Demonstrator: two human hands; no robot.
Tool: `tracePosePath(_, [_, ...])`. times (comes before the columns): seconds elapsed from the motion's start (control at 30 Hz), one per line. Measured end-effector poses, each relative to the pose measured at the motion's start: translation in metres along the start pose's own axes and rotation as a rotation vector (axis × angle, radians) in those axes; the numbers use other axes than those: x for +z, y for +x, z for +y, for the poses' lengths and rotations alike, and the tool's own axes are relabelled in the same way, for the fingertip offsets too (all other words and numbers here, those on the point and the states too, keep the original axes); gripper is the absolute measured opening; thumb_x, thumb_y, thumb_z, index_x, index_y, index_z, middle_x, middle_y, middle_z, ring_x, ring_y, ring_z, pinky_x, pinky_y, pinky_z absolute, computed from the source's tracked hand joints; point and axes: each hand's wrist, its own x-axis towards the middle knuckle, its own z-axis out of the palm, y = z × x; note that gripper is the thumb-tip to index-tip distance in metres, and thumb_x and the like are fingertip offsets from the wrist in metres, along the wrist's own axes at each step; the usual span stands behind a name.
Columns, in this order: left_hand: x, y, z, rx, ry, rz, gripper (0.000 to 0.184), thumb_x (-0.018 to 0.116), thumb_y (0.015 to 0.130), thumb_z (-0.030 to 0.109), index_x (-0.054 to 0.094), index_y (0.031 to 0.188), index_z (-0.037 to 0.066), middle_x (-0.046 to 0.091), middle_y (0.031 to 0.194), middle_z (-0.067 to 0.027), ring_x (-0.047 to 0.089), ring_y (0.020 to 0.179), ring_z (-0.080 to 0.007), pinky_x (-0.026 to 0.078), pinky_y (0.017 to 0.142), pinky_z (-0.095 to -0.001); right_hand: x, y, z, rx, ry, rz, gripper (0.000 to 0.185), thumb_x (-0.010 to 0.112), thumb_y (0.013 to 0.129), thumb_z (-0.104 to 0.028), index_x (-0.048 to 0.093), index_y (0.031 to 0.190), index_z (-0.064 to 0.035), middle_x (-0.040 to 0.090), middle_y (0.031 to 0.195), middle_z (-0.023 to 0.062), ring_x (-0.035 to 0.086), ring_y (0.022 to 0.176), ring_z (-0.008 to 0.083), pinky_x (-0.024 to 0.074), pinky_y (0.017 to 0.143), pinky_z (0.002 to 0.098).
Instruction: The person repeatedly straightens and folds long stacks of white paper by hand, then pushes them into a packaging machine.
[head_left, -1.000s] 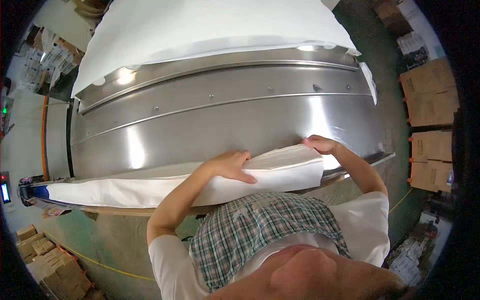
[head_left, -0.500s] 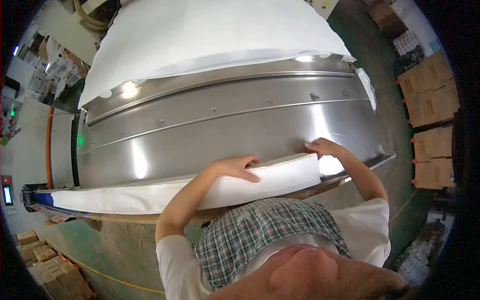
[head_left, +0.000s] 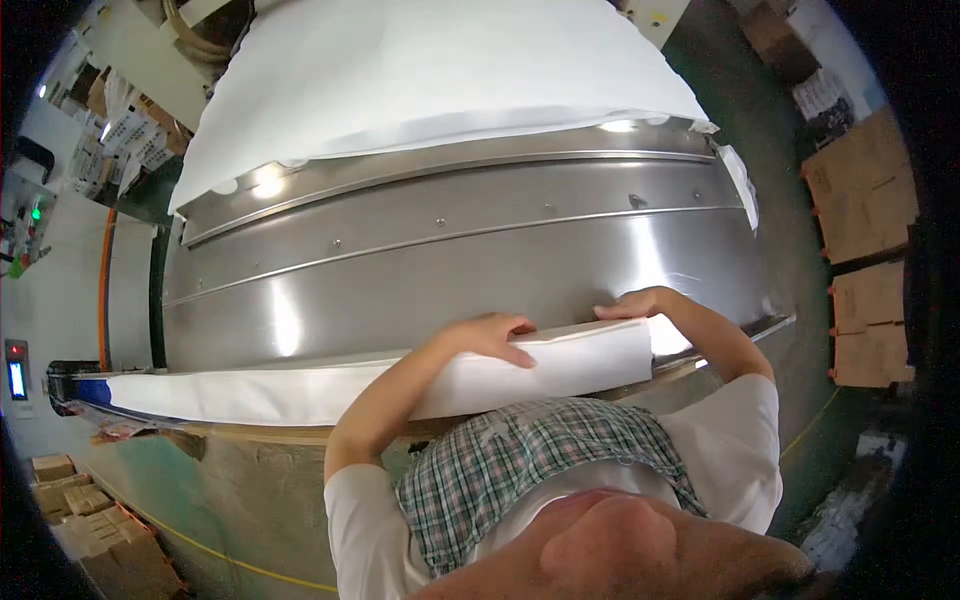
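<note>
A long white folded cloth [head_left: 590, 360] lies along the near edge of the metal table [head_left: 450, 270]. My left hand [head_left: 490, 338] rests on top of it, thumb and fingers apart over its far edge. At the right end of the cloth, my right hand [head_left: 635, 303] is open, its fingers stretched to the left along the cloth's back edge. Whether the right fingertips press on the cloth or the metal, I cannot tell. The cloth runs left to a blue piece [head_left: 95, 391] at the table's corner.
A wide white sheet [head_left: 450, 70] covers the machine behind the metal table. Stacked cardboard boxes [head_left: 870, 200] stand on the right, and more boxes [head_left: 110, 550] sit at lower left. A lit display panel [head_left: 16, 378] is on the left.
My right hand has shifted left and its fingers now lie flatter along the cloth's back edge. My left hand stays at about the same spot on the cloth. The view has shifted slightly.
</note>
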Motion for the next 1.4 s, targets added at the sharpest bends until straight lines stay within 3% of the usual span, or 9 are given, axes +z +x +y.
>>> tracePosePath(0.07, [-0.003,0.001,-0.001,-0.113,0.087,0.012,0.069,0.067,0.070,0.044,0.043,0.121,0.003,0.051,0.116,-0.0169,0.050,0.107,-0.0284,0.039,0.091,-0.0351,0.001,-0.005,0.036,0.142,0.485,-0.025,0.082,0.039,0.076,-0.068,0.047,0.117,0.0021,0.053,0.107,0.0219,0.053,0.100,0.0309,0.0490,0.078,0.0369])
tracePosePath(0.1, [-0.004,0.001,0.000,-0.095,0.109,0.024,0.069,0.065,0.070,0.047,0.045,0.118,0.002,0.053,0.113,-0.0173,0.051,0.105,-0.0288,0.040,0.089,-0.0358,0.001,-0.015,0.045,0.142,0.485,-0.024,0.082,0.039,0.076,-0.068,0.047,0.117,0.0021,0.053,0.107,0.0219,0.053,0.100,0.0309,0.0490,0.078,0.0369])
tracePosePath(0.2, [-0.004,-0.002,0.004,-0.088,0.200,0.107,0.073,0.064,0.066,0.052,0.047,0.115,0.000,0.055,0.107,-0.0185,0.054,0.097,-0.0302,0.043,0.085,-0.0340,0.004,-0.061,0.029,-0.101,0.615,0.172,0.074,0.049,0.078,-0.058,0.040,0.124,0.0002,0.051,0.108,0.0197,0.056,0.092,0.0287,0.0523,0.071,0.0337])
tracePosePath(0.27, [-0.001,-0.014,0.024,-0.145,0.247,0.140,0.069,0.063,0.069,0.050,0.047,0.115,0.001,0.054,0.110,-0.0177,0.052,0.101,-0.0308,0.040,0.088,-0.0370,0.022,-0.082,-0.012,-0.405,0.489,0.374,0.071,0.057,0.077,-0.047,0.030,0.131,-0.0092,0.040,0.123,0.0186,0.050,0.105,0.0271,0.0503,0.073,0.0363])
tracePosePath(0.4, [0.017,-0.056,0.034,-0.130,0.534,0.403,0.060,0.059,0.075,0.046,0.046,0.117,0.004,0.050,0.115,-0.0164,0.045,0.109,-0.0329,0.028,0.096,-0.0482,0.045,-0.052,-0.038,-0.249,0.015,0.598,0.067,0.065,0.074,-0.032,0.035,0.129,-0.0075,0.048,0.119,0.0172,0.046,0.109,0.0267,0.0392,0.089,0.0342])
tracePosePath(0.5, [0.032,-0.105,0.027,-0.247,0.719,0.719,0.053,0.055,0.078,0.044,0.048,0.115,0.007,0.048,0.117,-0.0155,0.041,0.112,-0.0338,0.020,0.096,-0.0576,0.040,-0.037,-0.039,-0.305,0.133,0.526,0.070,0.065,0.072,-0.039,0.040,0.125,-0.0015,0.044,0.124,0.0175,0.044,0.113,0.0284,0.0356,0.094,0.0359])
tracePosePath(0.7, [0.056,-0.180,-0.024,-0.722,0.946,1.197,0.045,0.051,0.080,0.046,0.055,0.106,0.010,0.053,0.112,-0.0125,0.042,0.111,-0.0340,0.019,0.091,-0.0648,0.036,-0.011,-0.071,-0.373,0.005,0.494,0.062,0.066,0.072,-0.037,0.047,0.118,-0.0001,0.051,0.117,0.0172,0.048,0.109,0.0270,0.0370,0.091,0.0338])
tracePosePath(1.03, [0.051,-0.189,-0.064,-0.859,0.912,1.238,0.044,0.044,0.082,0.051,0.060,0.096,0.012,0.056,0.107,-0.0079,0.041,0.112,-0.0325,0.017,0.092,-0.0652,0.028,0.059,-0.068,-0.472,-0.009,0.574,0.054,0.065,0.074,-0.033,0.050,0.112,0.0039,0.056,0.105,0.0166,0.053,0.098,0.0238,0.0402,0.084,0.0312])
tracePosePath(1.4, [0.049,-0.187,-0.037,-0.823,0.945,1.214,0.047,0.040,0.083,0.051,0.061,0.093,0.009,0.056,0.106,-0.0081,0.042,0.111,-0.0330,0.018,0.091,-0.0652,0.033,0.022,-0.074,-0.459,-0.037,0.586,0.048,0.064,0.075,-0.030,0.053,0.105,0.0048,0.058,0.097,0.0146,0.055,0.088,0.0202,0.0428,0.078,0.0308])
